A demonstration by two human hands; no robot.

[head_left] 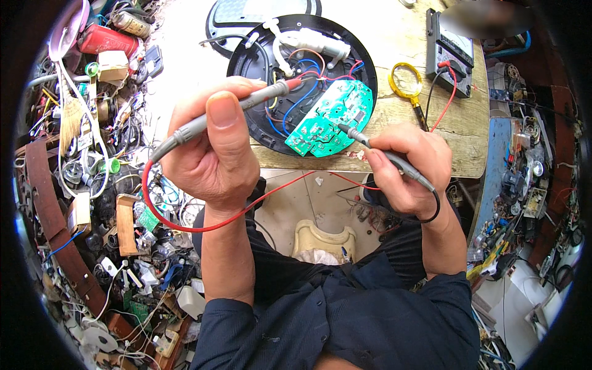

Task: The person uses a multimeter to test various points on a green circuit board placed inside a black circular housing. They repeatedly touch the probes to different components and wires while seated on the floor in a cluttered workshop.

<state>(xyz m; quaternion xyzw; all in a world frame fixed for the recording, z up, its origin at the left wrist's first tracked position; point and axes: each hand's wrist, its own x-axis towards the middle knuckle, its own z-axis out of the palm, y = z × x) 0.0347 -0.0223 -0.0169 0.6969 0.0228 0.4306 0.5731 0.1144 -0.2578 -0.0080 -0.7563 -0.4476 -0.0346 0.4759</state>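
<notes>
My left hand point(219, 142) grips a grey test probe point(259, 95) with a red lead, its tip raised over the wires inside a round black housing point(250, 126). In my right hand point(410, 169) is another grey probe point(359, 137) with a black lead, its tip at the green circuit board point(320, 114) on the housing's near right part. Red, blue and other wires run from the board toward a white tube assembly point(320, 43) at the housing's back.
A multimeter point(450, 58) and yellow magnifier point(404, 80) lie at the right of the wooden table point(391, 43). A flat lid point(231, 12) sits behind the housing. Piles of electronic scrap point(135, 265) crowd the left and right. A beige stool point(324, 234) is below.
</notes>
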